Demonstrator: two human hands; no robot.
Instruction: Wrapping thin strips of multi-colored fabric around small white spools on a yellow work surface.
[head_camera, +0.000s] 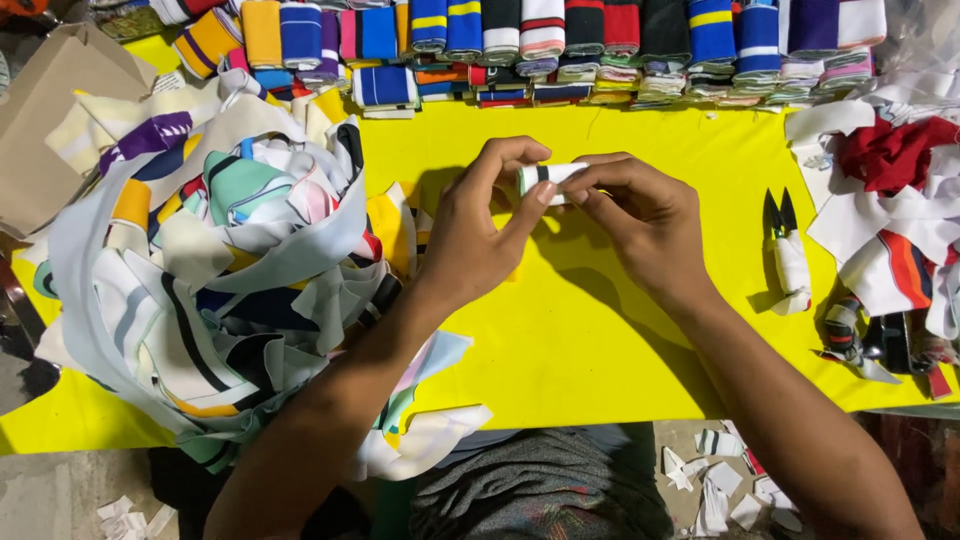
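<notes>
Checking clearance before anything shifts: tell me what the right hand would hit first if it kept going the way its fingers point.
The right hand points up-left. Its fingertips already touch the small striped fabric roll; just past it is the left hand, gripping the same roll. Depth is hard to judge.

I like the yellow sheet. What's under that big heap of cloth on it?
Under the cloth heap the yellow sheet shows only at the edges; whatever else lies below is covered.
</notes>
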